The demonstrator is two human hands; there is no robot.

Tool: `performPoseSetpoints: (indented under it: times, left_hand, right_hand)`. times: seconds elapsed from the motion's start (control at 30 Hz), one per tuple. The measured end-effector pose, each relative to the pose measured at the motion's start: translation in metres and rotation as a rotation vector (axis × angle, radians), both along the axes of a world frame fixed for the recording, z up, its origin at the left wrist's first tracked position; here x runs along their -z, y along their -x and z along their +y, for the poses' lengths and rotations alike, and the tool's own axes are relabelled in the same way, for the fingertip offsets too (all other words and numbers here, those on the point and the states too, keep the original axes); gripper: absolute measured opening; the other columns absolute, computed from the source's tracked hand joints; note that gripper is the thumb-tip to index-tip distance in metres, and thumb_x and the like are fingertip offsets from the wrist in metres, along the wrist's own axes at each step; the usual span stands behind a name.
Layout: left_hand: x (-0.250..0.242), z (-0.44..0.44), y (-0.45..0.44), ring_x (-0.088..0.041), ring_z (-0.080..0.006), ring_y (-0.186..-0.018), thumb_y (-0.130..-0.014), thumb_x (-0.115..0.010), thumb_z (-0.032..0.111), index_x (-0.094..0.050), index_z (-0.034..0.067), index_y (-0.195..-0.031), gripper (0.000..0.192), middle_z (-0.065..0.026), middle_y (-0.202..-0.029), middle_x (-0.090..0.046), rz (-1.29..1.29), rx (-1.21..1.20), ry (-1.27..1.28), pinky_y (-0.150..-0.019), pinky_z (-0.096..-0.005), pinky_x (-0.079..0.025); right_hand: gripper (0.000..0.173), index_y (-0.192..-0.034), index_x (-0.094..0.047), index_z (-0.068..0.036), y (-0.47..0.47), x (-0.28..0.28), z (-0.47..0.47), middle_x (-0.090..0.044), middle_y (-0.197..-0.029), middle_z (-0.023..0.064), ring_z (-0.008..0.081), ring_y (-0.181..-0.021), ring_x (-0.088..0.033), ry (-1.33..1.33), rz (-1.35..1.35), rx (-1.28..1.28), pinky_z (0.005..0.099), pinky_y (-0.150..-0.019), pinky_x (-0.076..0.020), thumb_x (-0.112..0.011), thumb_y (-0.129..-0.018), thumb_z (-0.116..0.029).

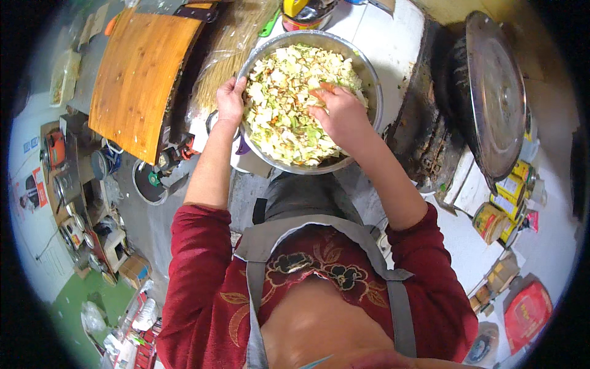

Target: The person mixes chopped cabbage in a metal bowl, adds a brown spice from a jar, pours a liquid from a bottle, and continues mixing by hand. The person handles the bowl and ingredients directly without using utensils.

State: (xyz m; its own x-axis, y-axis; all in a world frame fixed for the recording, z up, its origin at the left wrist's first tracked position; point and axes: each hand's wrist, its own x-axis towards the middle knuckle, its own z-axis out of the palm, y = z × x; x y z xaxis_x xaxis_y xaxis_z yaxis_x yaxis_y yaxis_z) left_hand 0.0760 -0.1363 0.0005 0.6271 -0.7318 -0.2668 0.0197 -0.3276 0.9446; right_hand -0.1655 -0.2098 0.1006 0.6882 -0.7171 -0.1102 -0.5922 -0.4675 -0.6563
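A large round metal bowl [379, 99] holds a heap of chopped cabbage [281, 110] mixed with brown and orange bits. My left hand [230, 101] grips the bowl's left rim, thumb over the edge. Over the right part of the heap, my right hand [343, 115] has its fingertips at the cabbage, thumb and fingers apart. Orange-brown seasoning coats those fingertips. Whether a piece of cabbage lies under the fingers is hidden.
A wooden cutting board [143, 78] lies to the left, beside a bundle of dry noodles or sticks in plastic [226, 60]. Behind the bowl stands a dark jar [309, 16]. At the right, a big wok lid [498, 97] leans near several yellow cans [509, 189].
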Motion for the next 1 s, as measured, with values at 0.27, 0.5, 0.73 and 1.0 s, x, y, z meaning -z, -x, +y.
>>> performPoseSetpoints:
  times: [0.27, 0.5, 0.73, 1.0]
  left_hand:
    - [-0.004, -0.05, -0.013, -0.043, -0.0059, -0.048, -0.084, -0.06, 0.02, -0.059, 0.006, -0.07, 0.02, 0.0033, -0.061, -0.053, 0.03, 0.136, -0.06, -0.044, -0.0224, -0.034]
    - [-0.003, -0.065, -0.021, -0.047, -0.0059, -0.058, -0.083, -0.06, 0.019, -0.063, 0.004, -0.08, 0.016, 0.0027, -0.069, -0.057, 0.025, 0.25, -0.035, -0.055, -0.0215, -0.039]
    - [-0.025, -0.064, -0.015, -0.044, -0.0091, -0.057, -0.083, -0.06, 0.025, -0.06, 0.004, -0.079, 0.022, 0.0018, -0.063, -0.052, -0.035, 0.258, -0.164, -0.053, -0.0251, -0.036]
    - [-0.021, 0.064, 0.048, -0.051, -0.0189, -0.094, -0.088, -0.052, 0.033, -0.046, -0.006, -0.112, 0.046, -0.0148, -0.104, -0.055, -0.065, -0.024, -0.315, -0.084, -0.0314, -0.04]
  right_hand:
    - [0.054, -0.124, -0.043, -0.004, 0.029, 0.013, 0.004, -0.036, -0.132, 0.0196, 0.0371, -0.121, -0.035, 0.168, -0.266, 0.349, 0.0423, -0.101, -0.0287, -0.064, -0.075, -0.016]
    - [0.073, -0.132, -0.021, 0.008, 0.03, 0.073, -0.042, -0.017, -0.14, 0.0251, 0.0371, -0.132, -0.01, 0.293, 0.056, 0.567, 0.0455, -0.108, -0.0091, -0.057, -0.082, -0.03]
    - [0.046, -0.124, -0.044, -0.001, -0.014, 0.073, -0.059, -0.036, -0.134, 0.0175, 0.0299, -0.126, -0.032, 0.118, -0.137, 0.113, 0.034, -0.104, -0.0259, -0.056, -0.085, -0.022]
    - [0.047, -0.116, -0.051, 0.0, -0.073, 0.081, -0.12, -0.054, -0.112, 0.0231, 0.0334, -0.102, -0.053, -0.093, 0.048, -0.103, 0.0359, -0.088, -0.0415, -0.051, -0.085, -0.035]
